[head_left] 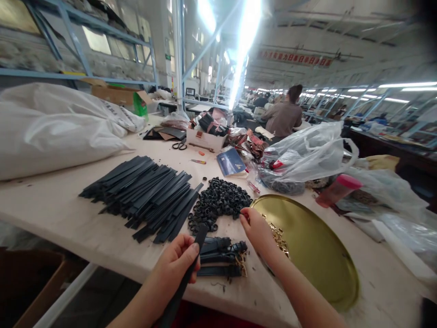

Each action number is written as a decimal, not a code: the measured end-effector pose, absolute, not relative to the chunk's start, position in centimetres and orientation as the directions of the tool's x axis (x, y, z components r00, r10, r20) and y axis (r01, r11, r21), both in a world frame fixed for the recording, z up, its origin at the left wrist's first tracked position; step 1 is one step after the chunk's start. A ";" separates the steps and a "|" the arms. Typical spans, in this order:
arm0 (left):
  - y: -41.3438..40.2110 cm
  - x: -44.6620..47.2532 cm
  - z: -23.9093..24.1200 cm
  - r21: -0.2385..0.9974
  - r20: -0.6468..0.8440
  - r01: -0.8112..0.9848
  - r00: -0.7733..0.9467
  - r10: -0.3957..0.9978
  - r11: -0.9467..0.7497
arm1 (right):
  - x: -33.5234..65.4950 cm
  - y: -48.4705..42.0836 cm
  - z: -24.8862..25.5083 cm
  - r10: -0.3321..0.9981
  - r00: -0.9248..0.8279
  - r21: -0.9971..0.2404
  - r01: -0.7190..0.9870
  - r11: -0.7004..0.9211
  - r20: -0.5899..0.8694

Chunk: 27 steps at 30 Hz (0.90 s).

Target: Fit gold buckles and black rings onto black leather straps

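My left hand (179,259) grips a black leather strap (201,233) that runs from the table edge down toward me. My right hand (256,230) reaches forward, its fingertips at the near edge of a heap of small black loops (220,202); whether it pinches one is hard to tell. Between my hands lie a few finished straps with gold buckles (221,257). A large pile of plain black straps (146,193) spreads to the left. Gold buckles (280,237) lie in a round gold tray (321,255) under my right forearm.
A big white sack (51,127) fills the table's left. Behind are scissors (179,146), a blue booklet (231,162), a box of black pieces (206,132), clear plastic bags (307,155) and a pink-capped bottle (336,189). A person (285,114) sits with their back turned.
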<state>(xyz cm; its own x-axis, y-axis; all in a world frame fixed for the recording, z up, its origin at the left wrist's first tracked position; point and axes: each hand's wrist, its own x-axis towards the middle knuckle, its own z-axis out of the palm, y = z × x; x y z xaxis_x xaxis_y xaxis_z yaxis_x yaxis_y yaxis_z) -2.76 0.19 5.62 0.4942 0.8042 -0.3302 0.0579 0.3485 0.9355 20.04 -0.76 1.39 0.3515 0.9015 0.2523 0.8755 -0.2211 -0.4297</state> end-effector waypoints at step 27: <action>-2.2 -0.2 3.1 0.923 -0.328 0.375 0.644 0.691 0.088 | 15.2 -7.2 1.1 0.965 0.222 -0.989 -0.068 -0.128 -0.140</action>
<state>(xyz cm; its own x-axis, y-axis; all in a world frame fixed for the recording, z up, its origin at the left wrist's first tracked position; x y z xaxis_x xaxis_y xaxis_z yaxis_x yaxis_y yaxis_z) -0.19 -2.17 3.05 0.6440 0.6913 -0.3277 0.3748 0.0884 0.9229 15.16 -7.16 1.11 0.2219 0.9650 -0.1397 -0.0681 -0.1276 -0.9895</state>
